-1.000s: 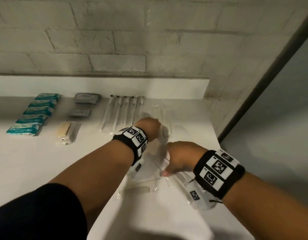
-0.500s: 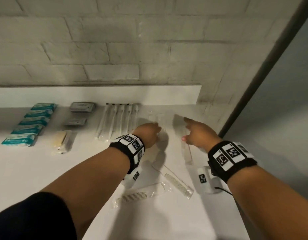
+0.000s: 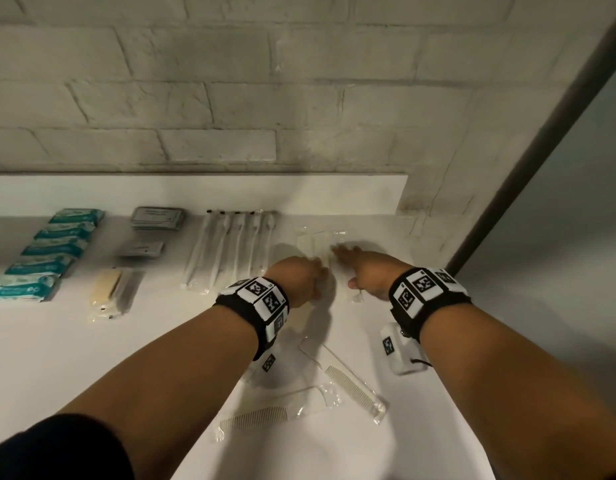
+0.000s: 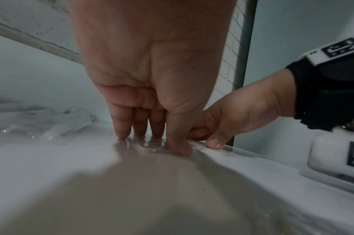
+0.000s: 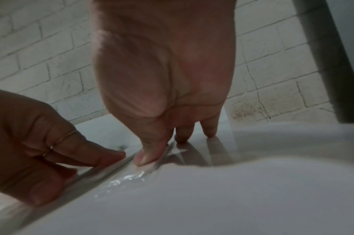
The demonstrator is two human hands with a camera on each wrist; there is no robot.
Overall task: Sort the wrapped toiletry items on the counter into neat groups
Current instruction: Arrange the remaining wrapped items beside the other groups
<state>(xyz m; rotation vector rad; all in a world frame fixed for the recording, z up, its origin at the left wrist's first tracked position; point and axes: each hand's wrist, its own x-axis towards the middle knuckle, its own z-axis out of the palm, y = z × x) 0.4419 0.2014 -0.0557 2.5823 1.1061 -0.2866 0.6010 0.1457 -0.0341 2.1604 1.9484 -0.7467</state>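
Pressing a wrapped comb [image 3: 329,261] flat — left hand [image 3: 296,278], right hand [image 3: 370,271], straight fingers plain from the wrists only.

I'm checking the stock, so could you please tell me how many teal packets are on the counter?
5. The teal packets form one slanting row at the counter's far left: rearmost, second, third, fourth, nearest. None looks hidden.

Dim, soft-shadowed; blurry wide-angle wrist views
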